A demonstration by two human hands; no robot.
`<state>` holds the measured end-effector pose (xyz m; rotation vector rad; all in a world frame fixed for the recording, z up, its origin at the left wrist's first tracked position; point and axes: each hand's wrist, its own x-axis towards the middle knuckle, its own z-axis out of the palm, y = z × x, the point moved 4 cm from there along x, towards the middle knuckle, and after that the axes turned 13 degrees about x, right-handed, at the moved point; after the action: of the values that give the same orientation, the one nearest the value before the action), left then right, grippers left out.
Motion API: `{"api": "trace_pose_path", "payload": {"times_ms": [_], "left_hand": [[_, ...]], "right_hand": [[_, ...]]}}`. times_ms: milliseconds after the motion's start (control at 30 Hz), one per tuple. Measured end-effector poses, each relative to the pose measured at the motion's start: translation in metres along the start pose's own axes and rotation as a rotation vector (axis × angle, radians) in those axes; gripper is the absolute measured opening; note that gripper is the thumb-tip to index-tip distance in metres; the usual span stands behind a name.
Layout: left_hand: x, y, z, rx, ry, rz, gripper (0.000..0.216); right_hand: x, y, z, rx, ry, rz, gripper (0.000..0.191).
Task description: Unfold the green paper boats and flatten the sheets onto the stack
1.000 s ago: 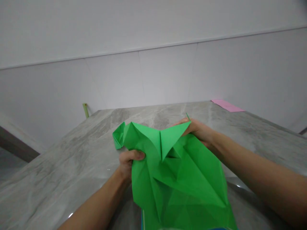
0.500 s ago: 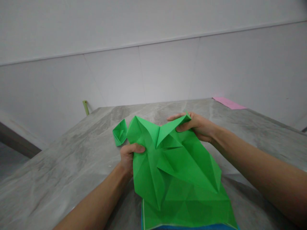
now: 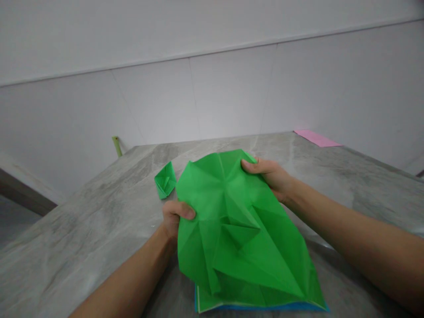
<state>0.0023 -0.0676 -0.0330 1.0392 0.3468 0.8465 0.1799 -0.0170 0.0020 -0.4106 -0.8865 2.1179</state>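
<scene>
I hold a large creased green paper sheet (image 3: 232, 221) up over a grey marble table (image 3: 99, 234). My left hand (image 3: 174, 216) pinches its left edge, thumb on top. At the sheet's far right corner, my right hand (image 3: 270, 174) grips the edge with fingers curled over it. The sheet is spread nearly flat, with many fold lines and a small pocket of folds near its middle. Its near end hangs down to a stack of paper, green over blue (image 3: 251, 305), lying at the table's near edge.
A small folded green paper boat (image 3: 164, 180) sits on the table just left of the sheet. A pink sheet (image 3: 316, 138) lies at the far right corner. A green strip (image 3: 116, 146) leans at the far left edge. White walls lie behind.
The raised folded flap at the sheet's top has been spread open, so the sheet now lies much flatter. My right hand moved slightly down and left along the edge; my left hand kept its grip.
</scene>
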Motion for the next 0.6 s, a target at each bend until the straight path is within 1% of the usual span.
{"api": "trace_pose_path", "payload": {"times_ms": [67,133,267,333,400,467,600], "left_hand": [[-0.002,0.003,-0.001,-0.019,-0.004,0.011,0.043],[-0.004,0.008,-0.002,-0.03,0.051,0.032,0.05],[-0.002,0.018,-0.01,-0.011,0.249,0.122,0.065],[-0.001,0.022,-0.014,0.007,0.352,0.162,0.065],[0.002,0.022,-0.016,0.023,0.443,0.157,0.063],[0.004,0.022,-0.018,0.037,0.537,0.16,0.06],[0.009,0.025,-0.021,0.088,0.716,0.253,0.05]], "right_hand": [[0.003,0.0,-0.005,0.052,0.062,-0.014,0.031],[0.004,-0.004,-0.009,0.081,0.12,-0.035,0.032],[0.004,-0.024,-0.018,0.036,0.219,-0.101,0.027],[0.003,-0.036,-0.019,-0.019,0.264,-0.157,0.023],[0.0,-0.044,-0.019,-0.06,0.309,-0.186,0.02],[-0.003,-0.045,-0.017,-0.081,0.338,-0.131,0.018],[-0.009,-0.033,-0.013,-0.149,0.3,0.179,0.022]]}}
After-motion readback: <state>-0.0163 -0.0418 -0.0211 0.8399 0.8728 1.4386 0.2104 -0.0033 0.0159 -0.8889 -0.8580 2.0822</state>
